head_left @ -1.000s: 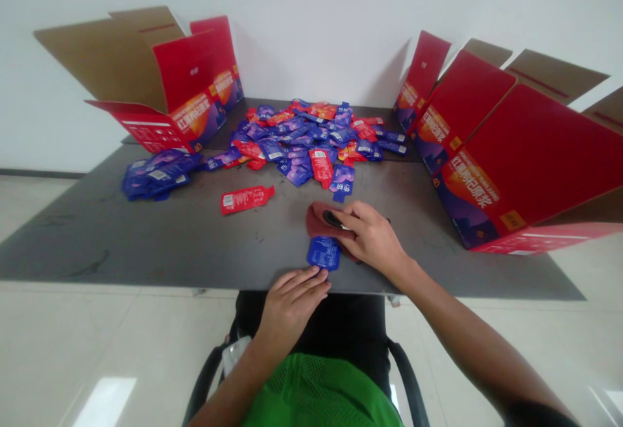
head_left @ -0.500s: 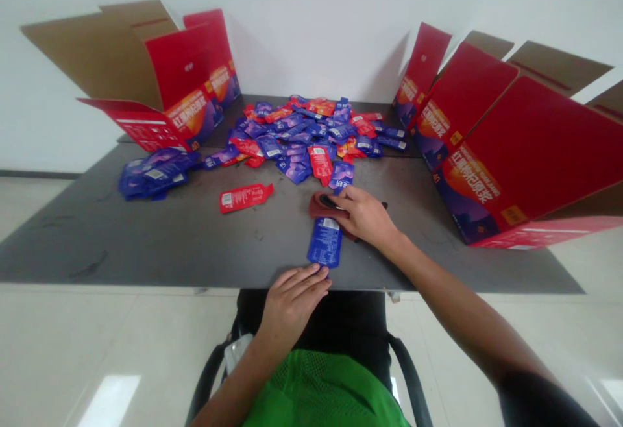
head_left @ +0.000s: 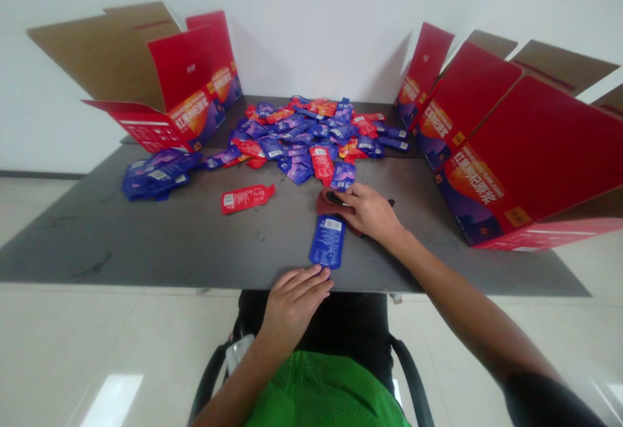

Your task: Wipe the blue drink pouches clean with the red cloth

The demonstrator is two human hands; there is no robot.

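A blue pouch (head_left: 327, 243) with a white label lies flat near the front edge of the grey table (head_left: 272, 245). The fingertips of my left hand (head_left: 298, 297) rest on its near end, the fingers stretched out side by side. My right hand (head_left: 370, 211) is closed on a brown cloth (head_left: 325, 202) with a dark round part, just beyond the pouch's far end. To the left lies a single red pouch (head_left: 247, 198). Behind my hands is a heap of blue and red pouches (head_left: 302, 132).
Open red cartons stand at the left (head_left: 187, 83) and at the right (head_left: 487, 148). A stack of blue pouches (head_left: 158, 174) lies by the left carton. A chair armrest (head_left: 411, 381) is below the table edge.
My right hand and the brown cloth have moved slightly right, showing more of the blue pouch's far end. My left hand stays at its near end. The whole view has shifted a little.
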